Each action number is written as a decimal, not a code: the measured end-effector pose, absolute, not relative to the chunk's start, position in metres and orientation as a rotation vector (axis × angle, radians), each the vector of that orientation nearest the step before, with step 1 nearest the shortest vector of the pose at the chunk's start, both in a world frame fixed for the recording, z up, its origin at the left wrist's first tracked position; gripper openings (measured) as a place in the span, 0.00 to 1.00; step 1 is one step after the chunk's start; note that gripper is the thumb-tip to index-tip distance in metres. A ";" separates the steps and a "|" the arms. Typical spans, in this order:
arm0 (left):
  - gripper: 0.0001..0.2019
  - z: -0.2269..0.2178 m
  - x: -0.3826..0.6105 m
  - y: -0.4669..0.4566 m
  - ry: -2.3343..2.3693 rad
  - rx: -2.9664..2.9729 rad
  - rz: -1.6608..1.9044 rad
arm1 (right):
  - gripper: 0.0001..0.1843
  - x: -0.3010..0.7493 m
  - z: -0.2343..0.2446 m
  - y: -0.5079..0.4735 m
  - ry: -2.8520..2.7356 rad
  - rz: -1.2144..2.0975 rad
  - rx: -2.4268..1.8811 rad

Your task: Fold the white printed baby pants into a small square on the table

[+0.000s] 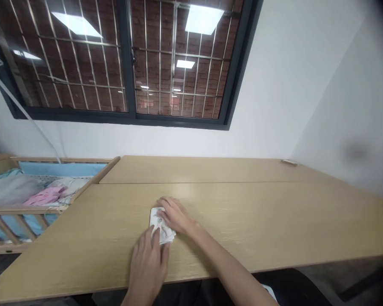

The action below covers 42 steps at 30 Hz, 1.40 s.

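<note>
A small white folded cloth point(166, 231) with a faint printed pattern lies on the wooden table. Its layers show at the near right edge. My left hand point(148, 263) is at its near left side, fingers stretched out and slightly apart, the tips resting on the cloth. From the right, my right hand point(177, 216) reaches over the cloth's far end. Its fingers bend around that edge and its thumb lies on top, closed on the fabric. Part of the cloth is hidden under both hands.
The wooden table point(258, 221) has a seam across its far part. A small flat whitish object point(289, 162) lies near the far right edge. On the left stands a wooden crib point(25, 209) with blue lining and a pink cloth point(46, 195). Behind is a barred window point(178, 121).
</note>
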<state>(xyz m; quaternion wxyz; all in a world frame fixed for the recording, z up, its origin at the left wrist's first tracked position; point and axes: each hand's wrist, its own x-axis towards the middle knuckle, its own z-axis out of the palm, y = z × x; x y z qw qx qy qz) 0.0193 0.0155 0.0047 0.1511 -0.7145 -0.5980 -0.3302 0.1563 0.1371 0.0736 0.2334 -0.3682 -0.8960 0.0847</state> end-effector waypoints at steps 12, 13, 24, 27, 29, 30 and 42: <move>0.19 -0.018 0.032 -0.011 -1.697 -2.204 -0.902 | 0.28 0.157 0.069 0.105 -2.833 0.744 -0.703; 0.20 -0.018 0.031 -0.010 -1.693 -2.205 -0.903 | 0.28 0.158 0.067 0.112 -2.844 0.742 -0.727; 0.23 -0.020 0.025 -0.002 -1.681 -2.222 -0.955 | 0.32 0.165 0.050 0.160 -2.728 0.405 -0.880; 0.19 -0.006 0.004 0.016 -1.827 -2.261 -0.927 | 0.36 0.167 0.044 0.148 -2.525 0.243 -1.120; 0.19 0.006 -0.010 0.032 -2.029 -2.154 -0.806 | 0.32 0.167 0.039 0.141 -2.368 0.207 -1.281; 0.20 0.012 -0.015 0.040 -2.121 -2.092 -0.720 | 0.28 0.166 0.036 0.139 -2.311 0.219 -1.331; 0.15 0.021 -0.054 0.010 -2.257 -2.336 -0.625 | 0.09 0.121 0.045 0.065 -2.160 0.386 -1.285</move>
